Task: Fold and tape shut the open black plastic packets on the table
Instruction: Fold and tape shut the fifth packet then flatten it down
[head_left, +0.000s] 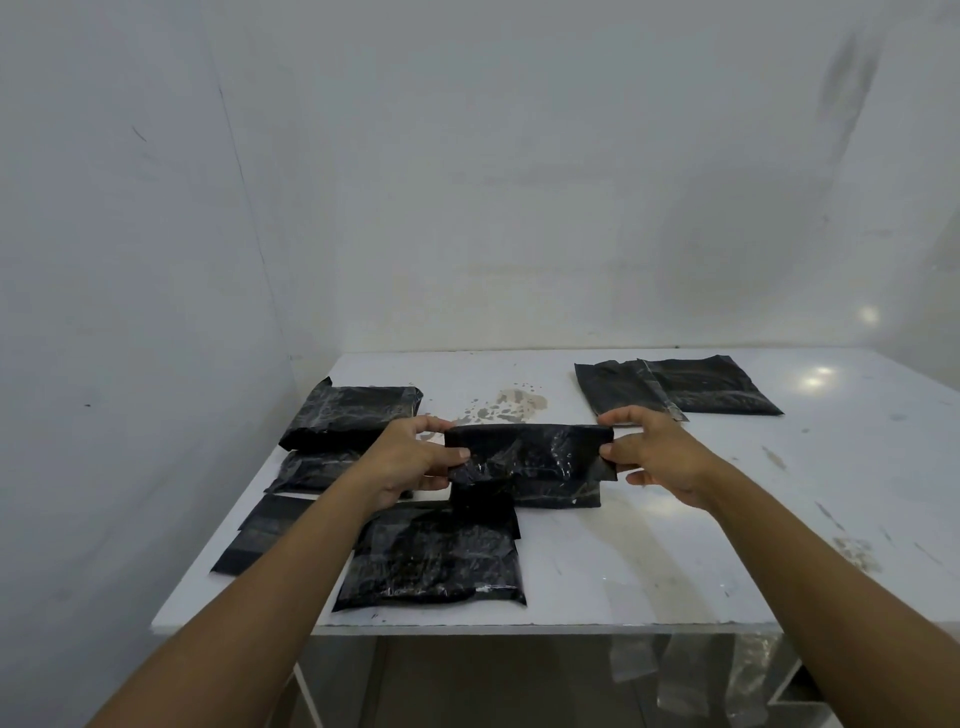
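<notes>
Folding step: packet (530, 454) is pinched at both ends by left grip (410, 460) and right grip (665, 457), held taut for a straight crease.

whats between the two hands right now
A black packet, pinched at each end by the left hand and right hand; the head view shows it.

Packets (431, 561) crowd the table's (675, 545) left and near centre, a held packet (530, 452) spans the middle, a pair (680, 387) lies far right; the near right lies bare, and walls (130, 260) close left and back.
</notes>
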